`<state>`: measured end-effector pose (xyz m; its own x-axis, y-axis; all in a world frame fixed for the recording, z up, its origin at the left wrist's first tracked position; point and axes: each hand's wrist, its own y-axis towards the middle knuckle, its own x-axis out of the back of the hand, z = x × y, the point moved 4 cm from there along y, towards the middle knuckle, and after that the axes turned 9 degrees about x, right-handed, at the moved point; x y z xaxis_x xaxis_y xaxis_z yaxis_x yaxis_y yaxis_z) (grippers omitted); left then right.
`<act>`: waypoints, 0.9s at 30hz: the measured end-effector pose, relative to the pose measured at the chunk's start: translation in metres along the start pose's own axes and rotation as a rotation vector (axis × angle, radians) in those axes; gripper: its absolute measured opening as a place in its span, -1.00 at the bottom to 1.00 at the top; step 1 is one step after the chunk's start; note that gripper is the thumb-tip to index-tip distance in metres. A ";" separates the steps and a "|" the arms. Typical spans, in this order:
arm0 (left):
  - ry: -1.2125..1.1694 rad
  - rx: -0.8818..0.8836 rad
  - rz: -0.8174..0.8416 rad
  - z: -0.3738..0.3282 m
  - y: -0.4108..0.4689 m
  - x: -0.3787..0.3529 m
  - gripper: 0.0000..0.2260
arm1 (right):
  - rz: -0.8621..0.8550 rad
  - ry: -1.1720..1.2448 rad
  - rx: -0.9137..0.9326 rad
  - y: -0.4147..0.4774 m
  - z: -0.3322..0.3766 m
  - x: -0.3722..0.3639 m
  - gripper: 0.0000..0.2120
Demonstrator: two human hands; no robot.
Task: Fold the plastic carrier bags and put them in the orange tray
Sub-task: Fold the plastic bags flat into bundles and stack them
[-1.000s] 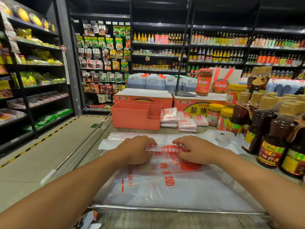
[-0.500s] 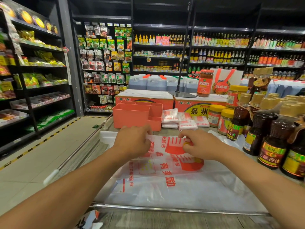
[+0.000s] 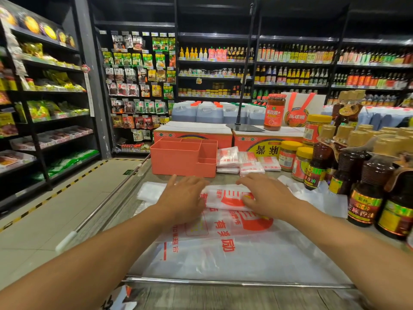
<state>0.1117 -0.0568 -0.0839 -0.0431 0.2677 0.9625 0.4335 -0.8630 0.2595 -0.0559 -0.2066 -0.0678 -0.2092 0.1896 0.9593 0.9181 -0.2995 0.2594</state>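
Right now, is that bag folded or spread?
Partly folded: the bag has its far end doubled over under the left hand and right hand; the rest lies flat.

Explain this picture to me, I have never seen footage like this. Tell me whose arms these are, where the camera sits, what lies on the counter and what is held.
No machine: a person wears one wide camera on the head, looking down at their own arms. The left hand and right hand press flat on the folded far edge of a printed carrier bag spread on the counter; neither grips anything. Beyond stands the orange tray, folded bags stacked to its right. Sauce bottles crowd the right side.
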 end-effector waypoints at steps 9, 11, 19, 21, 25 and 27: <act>-0.052 -0.022 0.377 0.001 0.000 -0.027 -0.47 | 0.195 0.209 0.124 0.000 0.017 -0.027 -0.46; -0.053 -0.015 0.414 0.004 0.002 -0.029 -0.45 | 0.239 0.210 0.121 -0.001 0.016 -0.030 -0.41; -0.141 0.004 0.260 0.009 0.006 -0.019 -0.51 | 0.216 0.221 0.122 0.000 0.016 -0.026 -0.50; -0.170 0.036 0.149 0.012 0.006 -0.008 -0.60 | 0.184 0.244 0.112 0.001 0.015 -0.023 -0.56; -0.100 0.044 -0.037 0.012 0.005 0.007 -0.77 | 0.153 0.269 0.107 -0.001 0.016 -0.015 -0.61; -0.084 0.032 -0.108 0.009 0.004 0.012 -0.80 | 0.140 0.247 0.093 -0.001 0.019 -0.010 -0.63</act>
<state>0.1205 -0.0532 -0.0723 -0.0162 0.3942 0.9189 0.4586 -0.8137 0.3572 -0.0483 -0.1909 -0.0801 -0.1433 -0.0842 0.9861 0.9684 -0.2176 0.1222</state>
